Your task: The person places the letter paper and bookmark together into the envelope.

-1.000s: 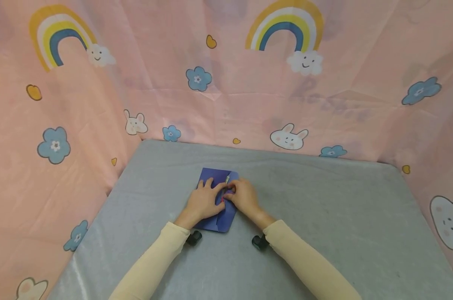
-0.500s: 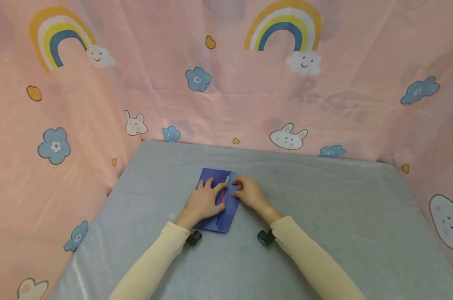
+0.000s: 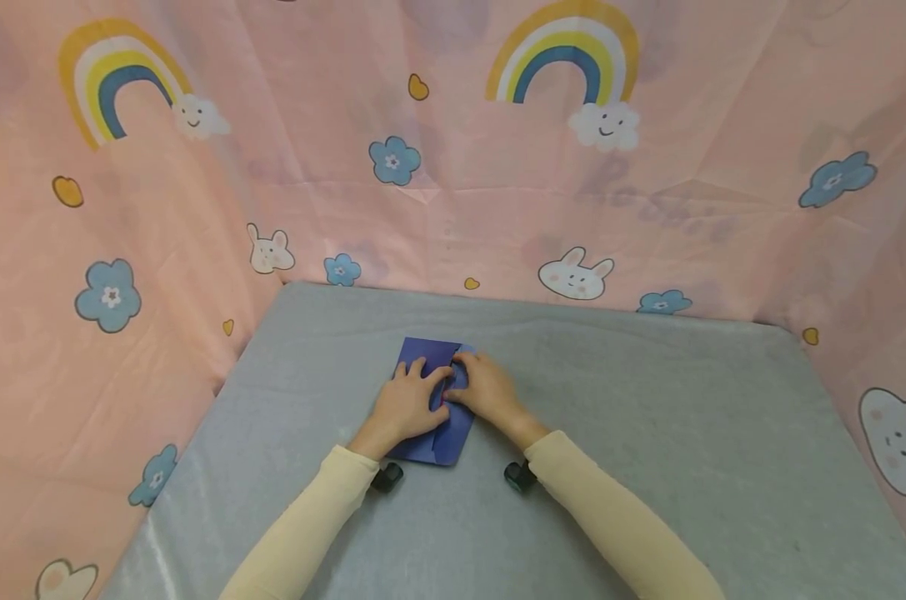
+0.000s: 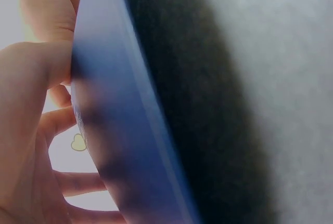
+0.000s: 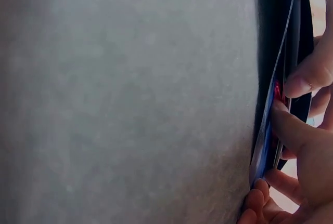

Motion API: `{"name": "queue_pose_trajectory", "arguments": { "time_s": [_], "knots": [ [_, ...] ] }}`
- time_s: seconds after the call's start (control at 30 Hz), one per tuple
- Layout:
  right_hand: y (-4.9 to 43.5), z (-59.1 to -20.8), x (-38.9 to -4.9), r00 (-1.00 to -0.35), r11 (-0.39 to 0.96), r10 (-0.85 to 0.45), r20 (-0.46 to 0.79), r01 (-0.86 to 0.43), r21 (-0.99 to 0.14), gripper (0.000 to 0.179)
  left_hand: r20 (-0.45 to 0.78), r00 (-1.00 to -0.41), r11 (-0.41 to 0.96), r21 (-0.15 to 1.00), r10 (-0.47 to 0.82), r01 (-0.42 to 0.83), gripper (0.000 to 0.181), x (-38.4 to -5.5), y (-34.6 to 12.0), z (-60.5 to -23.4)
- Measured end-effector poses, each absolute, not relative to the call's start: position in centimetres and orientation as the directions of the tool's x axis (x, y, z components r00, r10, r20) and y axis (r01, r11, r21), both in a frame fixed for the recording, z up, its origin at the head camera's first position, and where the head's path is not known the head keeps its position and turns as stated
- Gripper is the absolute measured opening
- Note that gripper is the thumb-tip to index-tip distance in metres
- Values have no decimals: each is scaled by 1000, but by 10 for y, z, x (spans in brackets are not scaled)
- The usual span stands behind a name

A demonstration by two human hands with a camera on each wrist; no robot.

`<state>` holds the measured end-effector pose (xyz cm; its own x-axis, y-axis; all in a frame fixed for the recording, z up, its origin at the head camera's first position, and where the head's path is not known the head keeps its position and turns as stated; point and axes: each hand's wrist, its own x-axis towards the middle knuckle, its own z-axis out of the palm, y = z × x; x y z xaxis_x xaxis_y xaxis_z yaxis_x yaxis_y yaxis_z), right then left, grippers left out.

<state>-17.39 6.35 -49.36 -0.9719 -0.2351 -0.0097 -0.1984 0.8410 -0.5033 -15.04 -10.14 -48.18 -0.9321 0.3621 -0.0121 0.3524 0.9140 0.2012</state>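
A blue-violet paper envelope [image 3: 422, 450] lies on the table, a long slit running along its right part beside a lighter flap. My left hand [image 3: 407, 404] rests on it with spread fingers, its thumb and index finger at the slit. From the right, my right hand [image 3: 490, 392] touches the flap and the slit, thumb and index finger apart. A shiny red thing [image 5: 278, 90] shows inside the opening in the right wrist view, near my thumb; its kind cannot be made out. In the left wrist view the envelope's blue edge [image 4: 119, 78] hides part of my left hand.
A grey cloth covers the table [image 3: 648, 433]. Pink curtains [image 3: 483, 192] with rainbows, flowers and rabbits hang behind and at both sides. A small black device [image 3: 388, 477] sits at each wrist, under the cream sleeves [image 3: 302, 525].
My right hand drew back to the right off the slit, then came in again over the flap. Less of the pink and pale contents shows now. My left hand stays in place.
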Motion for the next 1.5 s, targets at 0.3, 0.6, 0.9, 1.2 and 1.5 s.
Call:
{"name": "queue_pose_trajectory", "arguments": {
  "time_s": [0.3, 0.6, 0.9, 1.2, 1.5],
  "knots": [
    [62, -497, -173, -970, 859, -244, 16, -224, -460, 65, -16, -933, 917, 189, 360, 350, 61, -150, -101, -482],
    [61, -500, -174, -971, 867, -239, 28, -226, -445, 65, -16, -932, 915, 194, 363, 353, 61, -149, -101, -481],
    [60, -499, -174, -973, 854, -231, 30, -217, -473, 66, -19, -934, 917, 199, 358, 347, 61, -149, -102, -481],
    [69, -498, -175, -960, 787, -279, 17, -239, -568, 67, -42, -933, 921, 178, 358, 345, 62, -150, -101, -482],
    [83, -498, -181, -954, 723, -301, -18, -216, -656, 65, -32, -931, 918, 179, 365, 354, 62, -150, -103, -484]
  ]
}}
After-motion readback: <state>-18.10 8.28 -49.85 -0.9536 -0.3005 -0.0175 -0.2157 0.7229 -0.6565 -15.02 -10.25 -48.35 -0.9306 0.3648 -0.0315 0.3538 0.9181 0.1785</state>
